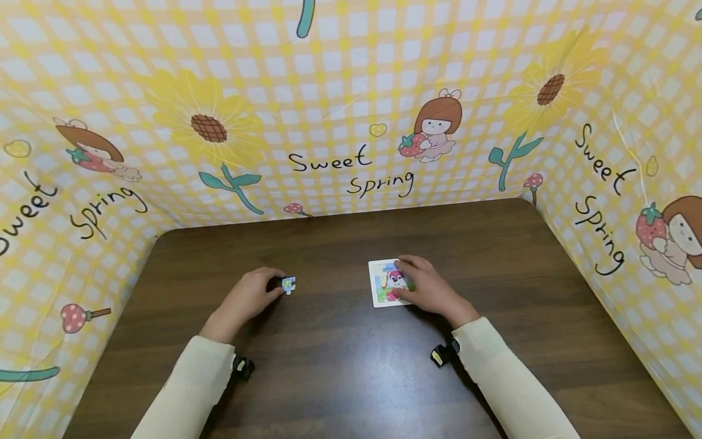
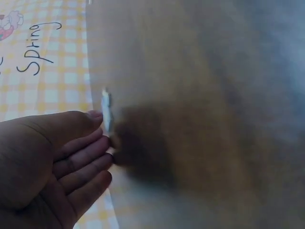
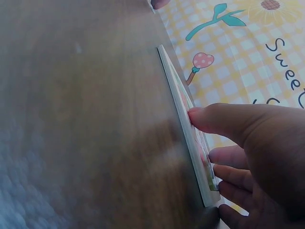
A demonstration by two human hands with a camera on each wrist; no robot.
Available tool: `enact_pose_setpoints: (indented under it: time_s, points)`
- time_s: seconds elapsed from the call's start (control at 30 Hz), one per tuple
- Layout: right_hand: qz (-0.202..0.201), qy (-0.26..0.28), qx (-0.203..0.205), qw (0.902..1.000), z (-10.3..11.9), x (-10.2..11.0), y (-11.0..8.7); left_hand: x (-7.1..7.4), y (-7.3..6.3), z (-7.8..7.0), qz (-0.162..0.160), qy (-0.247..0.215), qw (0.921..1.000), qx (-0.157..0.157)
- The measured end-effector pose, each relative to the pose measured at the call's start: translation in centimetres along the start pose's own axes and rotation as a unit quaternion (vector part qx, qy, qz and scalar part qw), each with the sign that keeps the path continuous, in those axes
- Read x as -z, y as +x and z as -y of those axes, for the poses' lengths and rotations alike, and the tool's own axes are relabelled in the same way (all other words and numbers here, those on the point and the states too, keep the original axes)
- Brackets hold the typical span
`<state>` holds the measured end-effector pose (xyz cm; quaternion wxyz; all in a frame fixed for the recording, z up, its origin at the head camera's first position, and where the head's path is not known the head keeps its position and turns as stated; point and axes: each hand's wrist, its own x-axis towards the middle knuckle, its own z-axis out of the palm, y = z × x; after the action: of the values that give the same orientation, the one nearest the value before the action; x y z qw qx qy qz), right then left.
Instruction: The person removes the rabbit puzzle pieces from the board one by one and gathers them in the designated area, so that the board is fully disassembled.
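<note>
On the left side of the table, my left hand (image 1: 253, 291) pinches a small blue jigsaw piece (image 1: 288, 285) between thumb and fingertips. The left wrist view shows this piece (image 2: 106, 110) edge-on at the thumb tip, close over the tabletop. Right of the middle lies a square jigsaw puzzle board (image 1: 375, 286) with a pale frame and a pink cartoon animal picture. My right hand (image 1: 430, 286) rests over its right part, which it hides. In the right wrist view, the thumb (image 3: 202, 118) touches the picture and the other fingers lie at the board's far side.
The dark wood table (image 1: 329, 347) is bounded at the back and both sides by yellow checked cloth (image 1: 329, 110) with flowers and cartoon figures. Black wrist cameras sit at the left cuff (image 1: 243, 367) and the right cuff (image 1: 443, 353).
</note>
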<state>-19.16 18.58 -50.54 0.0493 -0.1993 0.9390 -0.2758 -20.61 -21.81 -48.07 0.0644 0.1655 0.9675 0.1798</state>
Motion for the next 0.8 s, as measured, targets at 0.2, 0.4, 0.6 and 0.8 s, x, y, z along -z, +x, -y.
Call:
enact_pose_setpoints:
  time_s: [0.2,0.4,0.6,0.8]
  points:
    - [-0.004,0.002,-0.002,1.0,0.0,0.0,0.0,0.7,0.8,-1.5,0.031,0.0,0.9995,0.005]
    - [-0.007,0.001,-0.002,1.0,-0.1,-0.2,0.1,1.0,2.0,-4.5,0.03,-0.014,0.9993,-0.018]
    - [-0.007,0.009,-0.005,0.9999,-0.2,-0.3,0.2,0.4,3.7,-8.1,0.024,-0.013,0.9981,-0.054]
    - [-0.009,0.026,-0.009,0.9996,-0.3,-0.1,0.0,-0.8,5.1,-11.9,0.026,-0.024,0.9974,-0.063]
